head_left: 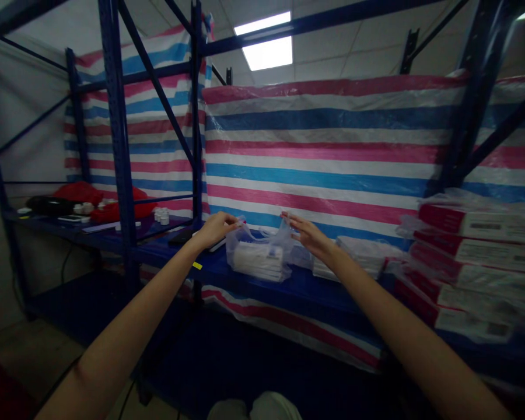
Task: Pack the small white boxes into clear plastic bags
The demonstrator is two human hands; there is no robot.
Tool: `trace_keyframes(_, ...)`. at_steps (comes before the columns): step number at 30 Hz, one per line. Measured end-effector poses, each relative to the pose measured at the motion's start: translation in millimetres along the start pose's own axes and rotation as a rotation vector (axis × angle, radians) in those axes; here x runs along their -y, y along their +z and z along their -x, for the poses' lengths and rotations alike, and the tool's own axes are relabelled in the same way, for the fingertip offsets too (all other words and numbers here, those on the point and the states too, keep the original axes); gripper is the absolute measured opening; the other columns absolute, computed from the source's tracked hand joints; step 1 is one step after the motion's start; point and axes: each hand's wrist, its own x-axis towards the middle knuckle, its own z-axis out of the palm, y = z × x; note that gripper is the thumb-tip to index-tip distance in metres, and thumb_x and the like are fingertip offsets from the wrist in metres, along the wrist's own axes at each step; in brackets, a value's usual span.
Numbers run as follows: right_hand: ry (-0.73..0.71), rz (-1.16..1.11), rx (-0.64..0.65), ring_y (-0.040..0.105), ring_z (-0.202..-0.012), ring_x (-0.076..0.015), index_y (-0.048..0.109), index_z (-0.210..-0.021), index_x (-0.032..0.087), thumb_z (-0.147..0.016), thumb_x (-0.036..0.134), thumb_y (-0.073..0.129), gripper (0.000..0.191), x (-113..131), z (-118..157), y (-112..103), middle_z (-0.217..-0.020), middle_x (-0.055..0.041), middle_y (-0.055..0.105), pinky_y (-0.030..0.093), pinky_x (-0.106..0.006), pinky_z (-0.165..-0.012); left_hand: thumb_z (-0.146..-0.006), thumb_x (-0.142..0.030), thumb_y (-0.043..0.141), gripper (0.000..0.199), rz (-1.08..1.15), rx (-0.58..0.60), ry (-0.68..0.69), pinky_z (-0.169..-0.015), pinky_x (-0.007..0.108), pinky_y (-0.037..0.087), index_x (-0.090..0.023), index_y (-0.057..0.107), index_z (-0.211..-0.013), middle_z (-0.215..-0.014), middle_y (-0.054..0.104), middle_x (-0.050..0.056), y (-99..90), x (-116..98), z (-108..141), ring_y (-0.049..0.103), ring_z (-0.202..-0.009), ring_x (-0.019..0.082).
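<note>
A thin, see-through plastic bag [284, 249] stands on the blue shelf [210, 269] in front of me. Inside it lies a stack of flat white packs [256, 261]. My left hand [219, 227] pinches the bag's top at its left side, the fingers closed. On the opposite side, my right hand [308, 233] has hold of the upper edge between thumb and fingers. Between the two hands the bag's mouth is pulled apart. More white packs [363, 251], partly under clear plastic, sit just behind my right forearm.
Pink-and-white boxes [476, 262] in clear plastic are piled at the right. Red cloth [81, 192], a black bundle [50, 205] and small white bottles [161, 215] rest on the left shelf. A blue rack post [120, 146] rises left of me, and striped sheeting [315, 154] hangs behind.
</note>
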Motion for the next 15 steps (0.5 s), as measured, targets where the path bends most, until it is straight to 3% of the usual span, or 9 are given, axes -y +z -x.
trace_keyframes(2,0.021,-0.038,-0.037,0.039,-0.121,-0.0225,0.029,-0.134,0.026,-0.083,0.044,0.044,0.056,-8.0,-14.1,20.4,-0.132,-0.0083,0.044,0.036,-0.042,-0.093,-0.064,-0.031,0.064,0.017,-0.059,-0.071,0.047,-0.072,0.028,0.041,-0.017,0.071,-0.071,-0.076,0.068,0.005,9.8,-4.2,-10.2,0.057,-0.080,0.022)
trace_keyframes(4,0.064,-0.054,-0.029,0.048,-0.112,-0.0217,0.029,-0.133,0.023,-0.079,0.044,0.050,0.061,-15.1,-28.2,40.3,-0.120,-0.0094,0.054,0.037,-0.039,-0.093,-0.064,-0.029,0.064,0.016,-0.053,-0.084,0.102,-0.080,0.030,0.040,-0.017,0.071,-0.071,-0.081,0.068,0.006,22.0,-8.1,-21.9,0.057,-0.086,0.023)
trace_keyframes(8,0.026,0.051,0.067,0.055,-0.092,-0.0208,0.051,-0.106,0.019,-0.070,0.040,0.061,0.042,-28.3,-55.5,74.6,-0.098,-0.0058,0.060,0.044,-0.034,-0.082,-0.065,-0.026,0.063,0.016,0.093,0.096,0.162,-0.085,0.033,0.040,-0.016,0.071,-0.075,-0.089,0.067,0.008,44.6,-12.7,-45.6,0.058,-0.090,0.023)
trace_keyframes(11,0.022,0.114,-0.018,0.054,-0.086,-0.0208,0.054,-0.089,0.017,-0.081,0.043,0.045,0.029,-38.8,-70.6,87.2,-0.090,-0.0067,0.059,0.045,-0.034,-0.079,-0.065,-0.026,0.064,0.016,0.200,0.239,0.189,-0.088,0.034,0.039,-0.016,0.070,-0.075,-0.093,0.066,0.009,55.2,-6.5,-56.3,0.057,-0.093,0.024)
trace_keyframes(13,0.043,0.129,-0.091,0.054,-0.083,-0.0213,0.053,-0.088,0.016,-0.087,0.043,0.026,0.039,-45.1,-75.1,87.6,-0.085,-0.0084,0.058,0.044,-0.036,-0.078,-0.065,-0.027,0.066,0.022,0.266,0.225,0.192,-0.092,0.035,0.037,-0.016,0.068,-0.084,-0.100,0.064,0.009,61.3,4.7,-56.7,0.054,-0.100,0.023)
trace_keyframes(15,0.054,0.134,-0.121,0.054,-0.084,-0.0215,0.053,-0.091,0.016,-0.089,0.045,0.015,0.047,-49.7,-75.2,83.9,-0.086,-0.0090,0.058,0.044,-0.037,-0.078,-0.063,-0.029,0.070,0.041,0.356,0.176,0.139,-0.092,0.036,0.038,-0.019,0.061,-0.102,-0.110,0.058,0.010,69.2,20.3,-51.9,0.052,-0.104,0.022)
